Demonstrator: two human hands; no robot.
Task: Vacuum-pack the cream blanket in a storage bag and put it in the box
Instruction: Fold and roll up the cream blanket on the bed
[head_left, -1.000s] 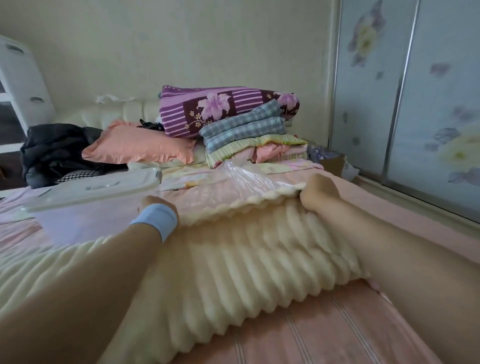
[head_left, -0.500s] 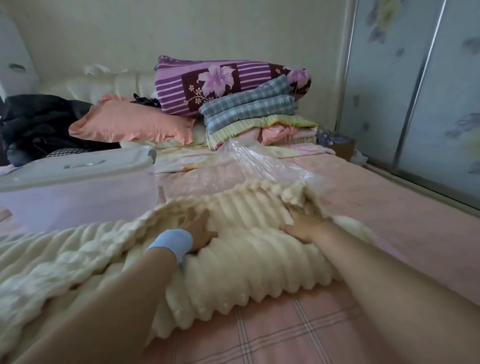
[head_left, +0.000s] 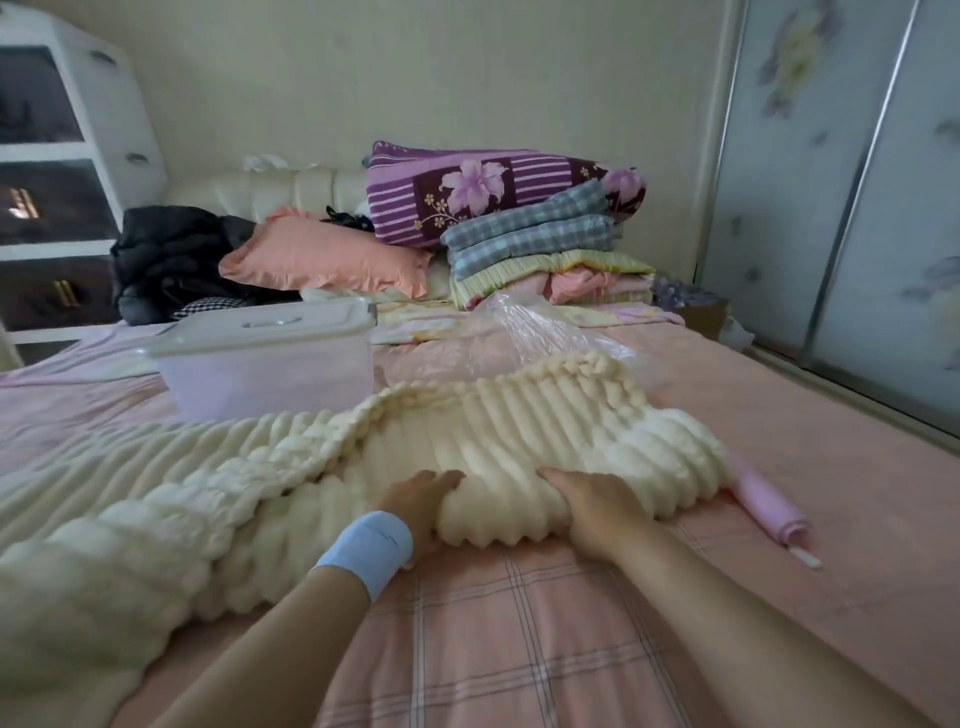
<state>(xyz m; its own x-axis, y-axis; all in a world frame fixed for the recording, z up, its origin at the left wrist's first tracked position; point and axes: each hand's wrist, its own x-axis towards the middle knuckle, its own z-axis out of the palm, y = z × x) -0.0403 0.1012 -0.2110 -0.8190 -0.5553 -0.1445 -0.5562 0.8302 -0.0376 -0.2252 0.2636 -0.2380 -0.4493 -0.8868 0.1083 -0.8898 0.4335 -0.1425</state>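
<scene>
Seems mid-fold: presses near edge of blanket (head_left: 545, 431) on bed (head_left: 519, 623), right hand (head_left: 592, 512) spread flat, left hand (head_left: 421, 501) sunk fingers-first in a fold, grip there impossible to tell. Likely calls next for a tighter fold to fit the bag (head_left: 540, 332), lying clear and seemingly empty just beyond. Shows box (head_left: 270, 374) at far left, lidded, nothing visible inside.

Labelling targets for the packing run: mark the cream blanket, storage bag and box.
cream blanket (head_left: 519, 431), head view, ribbed top of the folded part.
storage bag (head_left: 540, 332), head view, crinkled clear plastic beyond the blanket.
box (head_left: 270, 371), head view, translucent front wall.
</scene>
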